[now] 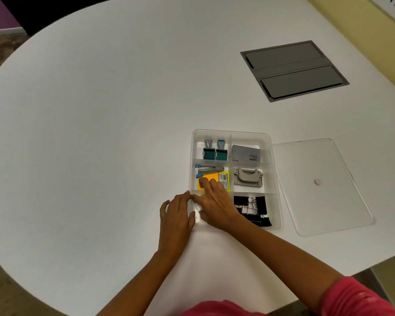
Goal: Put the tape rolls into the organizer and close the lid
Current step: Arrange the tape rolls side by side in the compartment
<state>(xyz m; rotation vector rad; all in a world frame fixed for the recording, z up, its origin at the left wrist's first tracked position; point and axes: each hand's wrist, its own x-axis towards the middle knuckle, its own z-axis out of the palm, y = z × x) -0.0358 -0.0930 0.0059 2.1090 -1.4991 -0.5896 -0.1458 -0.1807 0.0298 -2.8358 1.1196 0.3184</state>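
The clear plastic organizer (273,156) sits on the white table, its lid off. The clear lid (324,201) lies flat just right of it. My right hand (217,208) is palm down over the front-left compartment, fingertips reaching onto the orange and yellow sticky notes (214,176). My left hand (176,215) rests against the organizer's left wall, its fingertips touching my right hand. A pale glossy shape (197,215) shows between the two hands; I cannot tell whether it is a tape roll. No tape roll is plainly visible; the compartment under my right hand is hidden.
Other compartments hold two stamps (214,151), a grey card box (246,153), a stapler (209,169), a hole punch (248,177) and black binder clips (252,209). A grey cable hatch (294,70) is set in the table at the back right.
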